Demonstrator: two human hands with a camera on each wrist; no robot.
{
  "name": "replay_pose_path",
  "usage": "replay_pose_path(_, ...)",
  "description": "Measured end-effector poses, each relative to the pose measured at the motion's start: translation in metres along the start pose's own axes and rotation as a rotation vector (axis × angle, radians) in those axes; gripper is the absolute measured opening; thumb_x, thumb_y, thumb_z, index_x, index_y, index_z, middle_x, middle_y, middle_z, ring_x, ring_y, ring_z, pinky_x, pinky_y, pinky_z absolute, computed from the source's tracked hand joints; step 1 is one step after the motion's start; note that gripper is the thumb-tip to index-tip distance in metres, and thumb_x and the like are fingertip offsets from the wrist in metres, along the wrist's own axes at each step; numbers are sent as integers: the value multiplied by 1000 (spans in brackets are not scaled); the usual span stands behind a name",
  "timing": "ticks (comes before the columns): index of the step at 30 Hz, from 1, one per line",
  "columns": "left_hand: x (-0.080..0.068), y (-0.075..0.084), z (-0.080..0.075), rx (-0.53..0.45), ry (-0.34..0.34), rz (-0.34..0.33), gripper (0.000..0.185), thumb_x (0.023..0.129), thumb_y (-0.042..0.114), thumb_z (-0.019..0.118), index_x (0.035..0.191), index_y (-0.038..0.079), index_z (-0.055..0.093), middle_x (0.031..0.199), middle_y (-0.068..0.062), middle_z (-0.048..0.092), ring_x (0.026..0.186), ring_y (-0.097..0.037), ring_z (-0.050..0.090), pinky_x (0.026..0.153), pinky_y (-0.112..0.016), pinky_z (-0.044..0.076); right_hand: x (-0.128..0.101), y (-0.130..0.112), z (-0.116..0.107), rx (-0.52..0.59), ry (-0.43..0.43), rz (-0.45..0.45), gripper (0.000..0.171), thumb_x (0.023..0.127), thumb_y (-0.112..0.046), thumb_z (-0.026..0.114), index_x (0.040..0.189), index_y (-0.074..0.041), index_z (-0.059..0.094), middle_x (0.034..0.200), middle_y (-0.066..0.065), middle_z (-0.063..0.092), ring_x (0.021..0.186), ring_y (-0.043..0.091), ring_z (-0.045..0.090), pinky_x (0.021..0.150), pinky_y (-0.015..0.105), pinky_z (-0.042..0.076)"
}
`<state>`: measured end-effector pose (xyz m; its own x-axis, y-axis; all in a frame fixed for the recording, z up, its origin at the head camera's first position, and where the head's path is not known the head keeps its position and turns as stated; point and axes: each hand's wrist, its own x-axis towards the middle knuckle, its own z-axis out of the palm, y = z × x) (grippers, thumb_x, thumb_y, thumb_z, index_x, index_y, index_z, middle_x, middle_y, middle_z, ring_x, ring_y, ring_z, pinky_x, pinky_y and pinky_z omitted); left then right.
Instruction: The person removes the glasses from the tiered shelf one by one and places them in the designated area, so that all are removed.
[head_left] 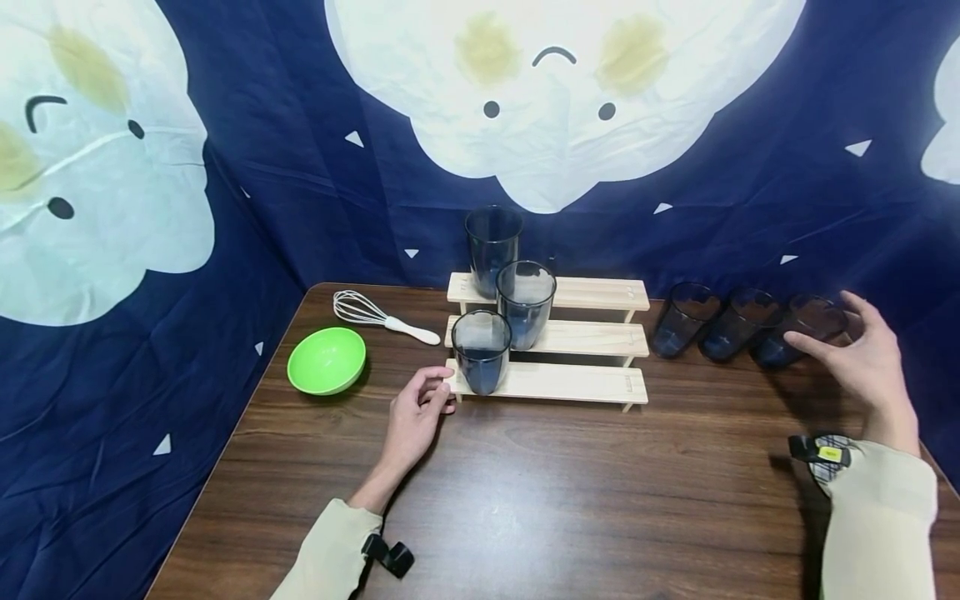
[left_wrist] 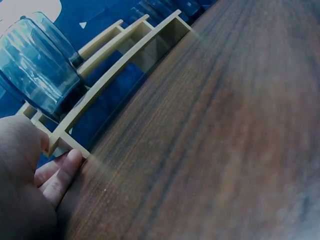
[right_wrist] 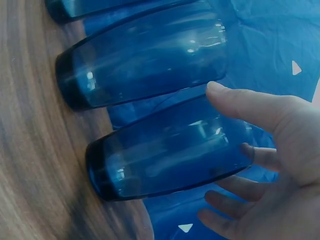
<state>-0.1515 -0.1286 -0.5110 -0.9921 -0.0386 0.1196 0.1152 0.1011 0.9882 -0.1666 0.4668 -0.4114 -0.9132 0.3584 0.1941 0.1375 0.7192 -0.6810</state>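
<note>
**Hands at a stepped rack and a row of blue tumblers**

A person sits at a dark wooden table [head_left: 570, 492] backed by a navy cloth printed with white cloud faces. A 3-step wooden rack [head_left: 577, 383] stands near the table's far edge. 3 blue tumblers stand on its left end, 1 per step; the lowest tumbler [head_left: 481, 351] is at the front step's left corner.

The left hand [head_left: 417, 417] rests on the table with its fingers [left_wrist: 62, 175] loosely curled, touching the rack's lower left corner and gripping nothing. A green bowl [head_left: 327, 360] and a white-handled whisk [head_left: 382, 317] lie to its left, near the table's left edge.

The right hand [head_left: 862, 354] is spread wide, fingers around but not closed on the rightmost tumbler [right_wrist: 170, 150] of 3 standing in a row right of the rack, near the table's far right corner. The thumb tip sits beside its rim; contact cannot be told.

The table's front half is bare wood between the arms.
</note>
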Motion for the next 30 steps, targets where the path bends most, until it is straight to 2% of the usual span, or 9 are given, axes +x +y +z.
replay_pose_path(1,0,0,0,1,0,0,21,109,-4,63,129,-3,71,113,-26,76,97,-22,76,83,-29,73,0,-1,-1,1,5,1,99,97,-23,84,174,-2,26,152,44,51,86,-15,44,73,0,35)
replay_pose_path(2,0,-1,0,1,0,0,21,109,-4,63,129,-3,71,113,-26,76,97,-22,76,83,-29,73,-1,-2,-2,11,5,8,100,97,-23,84,175,-3,25,156,43,49,92,-15,50,75,-1,38)
replay_pose_path(5,-1,-1,0,1,-1,-1,21,110,-4,63,129,-4,71,114,-26,76,98,-22,76,83,-30,73,-4,-5,-6,36,23,31,100,97,-24,84,176,-8,25,164,40,43,125,-1,59,96,-1,41)
replay_pose_path(8,-1,0,0,0,-1,-4,21,110,-4,63,129,-4,71,114,-26,76,97,-22,76,83,-29,73,-7,-9,-9,56,51,43,99,97,-26,84,177,-13,26,171,34,38,152,12,43,116,5,35)
replay_pose_path(13,0,1,0,1,1,-1,21,109,-5,63,129,-3,71,113,-26,76,97,-22,76,82,-30,73,-7,-20,-13,67,116,53,95,97,-28,82,176,-16,31,174,29,35,162,23,34,131,19,26)
replay_pose_path(15,0,2,0,2,0,-1,21,109,-5,63,129,-4,71,114,-27,76,97,-22,77,82,-30,73,-7,-26,-15,84,141,72,93,97,-28,82,175,-17,33,175,26,36,163,25,34,134,23,25)
replay_pose_path(21,-1,1,0,-1,-2,1,21,110,-5,63,129,-4,71,113,-27,76,96,-21,76,82,-29,73,-11,-46,-18,156,227,148,83,98,-25,81,171,-33,42,175,6,44,150,5,44,128,16,33)
replay_pose_path(26,0,1,0,0,-3,6,21,110,-4,63,129,-4,71,113,-27,76,95,-20,76,82,-29,73,-16,-62,-20,268,331,102,73,98,-17,80,164,-30,54,165,-1,57,144,2,51,129,18,36)
replay_pose_path(30,0,1,0,5,-2,3,21,110,-4,63,129,-3,71,113,-26,76,95,-20,77,82,-29,73,-21,-74,-21,391,393,81,62,100,-11,78,157,-29,62,148,-11,67,140,4,56,129,18,36)
